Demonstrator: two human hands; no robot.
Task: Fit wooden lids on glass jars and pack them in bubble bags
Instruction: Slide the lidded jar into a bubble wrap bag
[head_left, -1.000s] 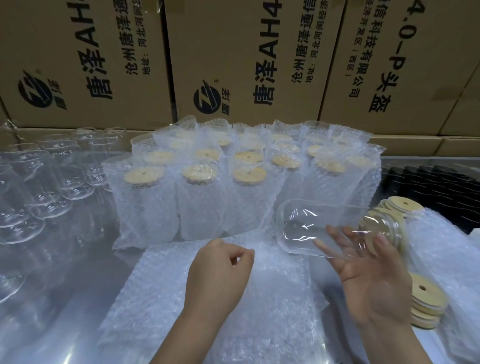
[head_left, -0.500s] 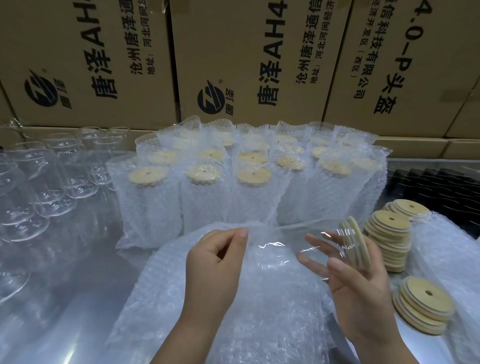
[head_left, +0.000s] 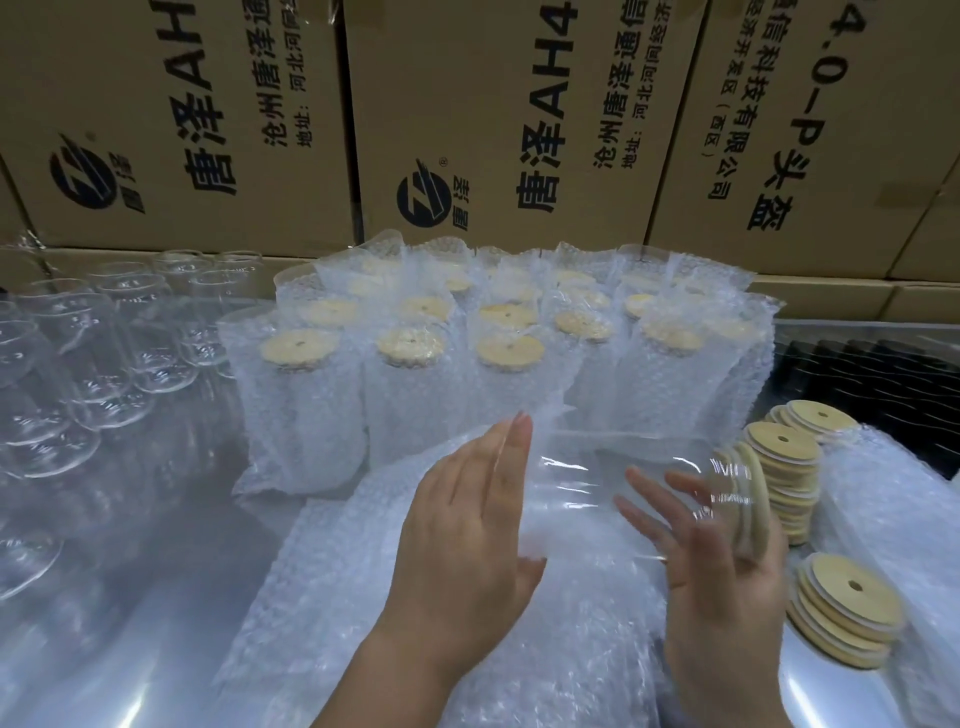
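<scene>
Head camera looks down on a shiny counter (head_left: 130, 623) where a person holds a glass jar (head_left: 587, 499) lying on its side just above a loose heap of bubble bags (head_left: 457, 639). The jar's wooden lid (head_left: 750, 499) is already fitted and points towards 3 o'clock. The right hand (head_left: 727, 571) has hold of the jar at that lid end, its fingers (head_left: 641, 514) fanned wide and curving round the far side, so they show through the glass. The left hand (head_left: 467, 535) stands at 9 o'clock of the jar with its fingers straight and close together, laid against the jar's closed end. A clear edge of film runs by its fingertips, but I cannot tell whether the hand has hold of it. At 12 o'clock, just beyond the hands, stand rows of packed jars (head_left: 493, 374), each upright in its own bubble bag with a pale lid showing at the top. Empty jars (head_left: 78, 364) crowd the counter at 9 to 10 o'clock. Lid stacks (head_left: 852, 608) sit at 3 o'clock, just beside the right hand. Dark trays (head_left: 862, 379) lie at 2 o'clock, too dim to make out. Printed cardboard boxes (head_left: 519, 130) wall off the back.
</scene>
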